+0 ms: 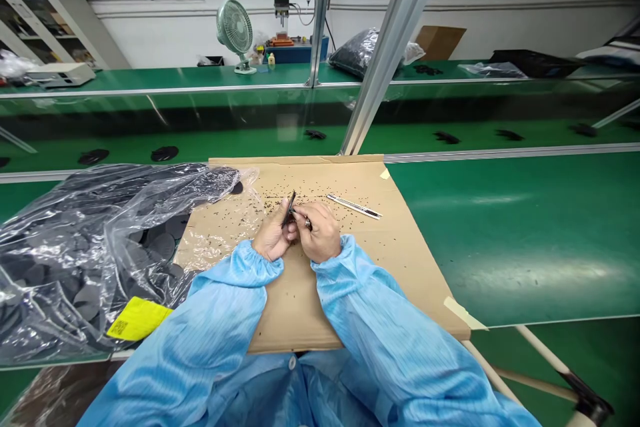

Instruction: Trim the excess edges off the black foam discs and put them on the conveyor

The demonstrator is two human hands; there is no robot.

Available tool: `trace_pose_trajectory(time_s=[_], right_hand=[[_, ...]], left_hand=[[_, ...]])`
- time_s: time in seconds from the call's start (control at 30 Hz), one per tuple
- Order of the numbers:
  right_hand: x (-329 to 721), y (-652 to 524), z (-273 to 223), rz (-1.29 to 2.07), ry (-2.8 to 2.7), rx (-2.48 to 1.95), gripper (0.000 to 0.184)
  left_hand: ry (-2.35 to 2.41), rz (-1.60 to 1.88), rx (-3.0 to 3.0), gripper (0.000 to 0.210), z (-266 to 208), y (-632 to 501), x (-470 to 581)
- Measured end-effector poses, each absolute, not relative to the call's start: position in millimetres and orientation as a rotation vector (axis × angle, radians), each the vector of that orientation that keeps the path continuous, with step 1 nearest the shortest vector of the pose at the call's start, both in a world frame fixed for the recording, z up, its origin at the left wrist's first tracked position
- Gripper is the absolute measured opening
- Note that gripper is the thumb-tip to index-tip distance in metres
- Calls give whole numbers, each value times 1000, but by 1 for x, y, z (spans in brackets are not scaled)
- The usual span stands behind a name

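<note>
My left hand (273, 232) is closed on a thin black disc (289, 209), held nearly edge-on above the cardboard. Close against it, my right hand (320, 230) is pinched at the disc's near face. A small dark, shiny bit shows among the right fingers, too small to name. Many tiny black scraps lie scattered on the cardboard sheet (295, 300) around both hands. Just right of my right hand lies a slim white and black utility knife (354, 206). To the left, a clear plastic bag (115, 240) holds many flat black discs.
A yellow label (139, 318) lies on the bag. Tape (465, 313) fixes the cardboard's right corner to the green table (520, 233). Beyond, a green conveyor (240, 137) carries several black pieces. A slanted metal post (390, 53) stands ahead, with a fan (235, 27) behind.
</note>
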State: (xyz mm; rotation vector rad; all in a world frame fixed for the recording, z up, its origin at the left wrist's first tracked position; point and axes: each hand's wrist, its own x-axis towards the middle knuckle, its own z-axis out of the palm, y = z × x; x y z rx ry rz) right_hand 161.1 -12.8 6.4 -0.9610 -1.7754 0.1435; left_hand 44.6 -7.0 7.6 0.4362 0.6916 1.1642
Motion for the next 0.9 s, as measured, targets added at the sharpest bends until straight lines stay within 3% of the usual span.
trace_pose_trajectory(time_s=[0.37,0.63,0.9], right_hand=[[163,-6,7,477,-1396,-1103,19],[165,8,-3,692,-1160,-1238,31],[167,2,-5,678,-1329,-1237,29]], left_hand=[[717,1291,350,27,6,-1,44],[720,1495,580,43,0,0,49],[741,1372,601,45,1,-2,49]])
